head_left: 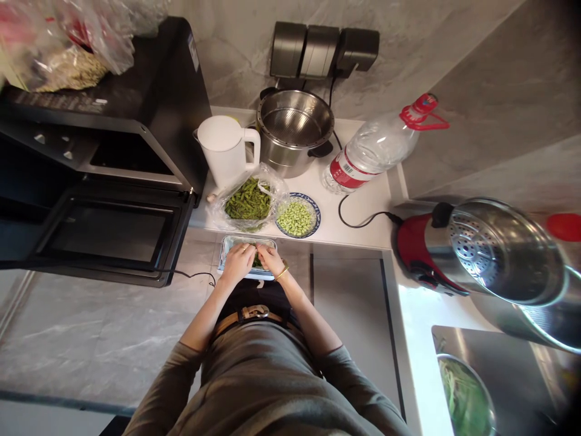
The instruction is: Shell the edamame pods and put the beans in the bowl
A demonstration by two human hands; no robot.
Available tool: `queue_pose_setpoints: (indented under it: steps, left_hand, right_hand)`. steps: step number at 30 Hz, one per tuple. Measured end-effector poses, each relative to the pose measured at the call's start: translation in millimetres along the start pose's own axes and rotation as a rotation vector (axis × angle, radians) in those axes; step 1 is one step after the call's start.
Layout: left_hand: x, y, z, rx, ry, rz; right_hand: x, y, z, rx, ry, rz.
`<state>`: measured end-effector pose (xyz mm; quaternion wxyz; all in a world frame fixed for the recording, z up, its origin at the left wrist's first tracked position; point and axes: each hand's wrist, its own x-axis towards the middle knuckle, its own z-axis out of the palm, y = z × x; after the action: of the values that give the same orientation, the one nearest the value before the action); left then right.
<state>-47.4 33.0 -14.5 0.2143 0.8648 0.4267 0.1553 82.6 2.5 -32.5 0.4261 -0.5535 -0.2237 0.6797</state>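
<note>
A pale rectangular tub [230, 243] with a bluish rim sits at my lap, with dark green pieces like pods in its bottom. My left hand [239, 262] and my right hand [270, 259] meet over it. Their fingers are closed in a pinch, fingertips nearly touching; whatever lies between them is too small to make out. Just beyond the tub, on the counter, an open clear plastic bag holds many green edamame pods [247, 200]. To its right, a blue-patterned plate [316, 212] carries shelled green beans [296, 218].
A white jug [222, 145], a steel pot [290, 151] and a large water bottle [367, 154] stand behind. At left, a black oven's door [113, 233] hangs down. A red-and-steel cooker [417, 248] and a bowl of greens [465, 393] are at right.
</note>
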Motion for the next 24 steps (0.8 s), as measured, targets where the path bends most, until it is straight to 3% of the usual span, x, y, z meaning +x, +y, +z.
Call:
queue_pose_setpoints:
  steps: [5, 13, 21, 24]
  left_hand:
    - [-2.1, 4.3, -4.1, -0.24, 0.089, -0.035]
    - [0.2, 6.1, 2.1, -0.693, 0.095, -0.291]
    - [-0.1, -3.8, -6.6, -0.219, 0.147, -0.192]
    - [-1.4, -7.4, -9.4, -0.258, 0.092, -0.132]
  right_hand:
    - [-7.8, -10.1, 3.9, -0.054, -0.052, -0.118]
    - [-11.6, -10.7, 2.7, 0.077, -0.217, -0.085]
    - [-9.5, -7.8, -2.9, 0.084, -0.264, -0.025]
    - [-9.0, -7.2, -7.2, 0.074, -0.294, 0.009]
